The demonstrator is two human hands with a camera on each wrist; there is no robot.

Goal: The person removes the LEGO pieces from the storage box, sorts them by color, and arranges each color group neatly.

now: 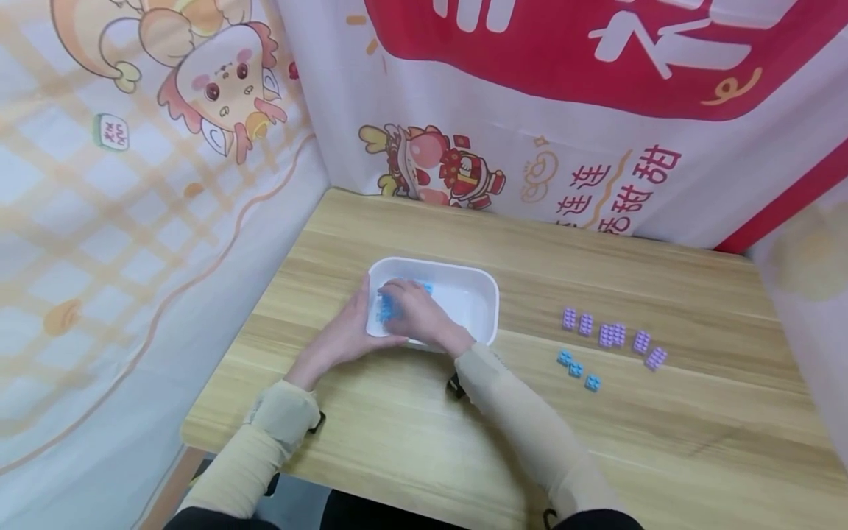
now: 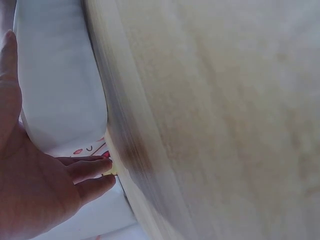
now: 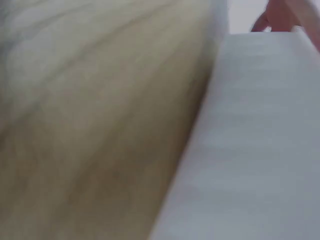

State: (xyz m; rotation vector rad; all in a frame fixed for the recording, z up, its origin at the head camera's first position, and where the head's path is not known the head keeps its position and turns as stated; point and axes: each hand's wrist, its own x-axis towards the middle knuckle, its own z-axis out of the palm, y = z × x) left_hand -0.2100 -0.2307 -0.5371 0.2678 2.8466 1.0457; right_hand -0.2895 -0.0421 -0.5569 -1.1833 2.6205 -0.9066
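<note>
A white plastic box (image 1: 475, 305) lies on the wooden table, with blue toy bricks (image 1: 386, 306) in its left end. My left hand (image 1: 350, 324) is against the box's left end, its thumb stretched along the near wall. In the left wrist view, the fingers (image 2: 95, 186) of that hand extend past the end of the box. My right hand (image 1: 419, 311) reaches over the near rim into the box, fingers pointing down among the blue bricks. Its fingertips are hidden there, and I cannot tell whether they hold a brick. The box wall (image 3: 250, 135) fills the right of the right wrist view.
Right of the box, several purple bricks (image 1: 612, 335) lie in a slanting row on the table (image 1: 702, 412). Nearer me are three small blue bricks (image 1: 576, 369). Printed cloth curtains (image 1: 550, 110) hang behind the table and along its left side.
</note>
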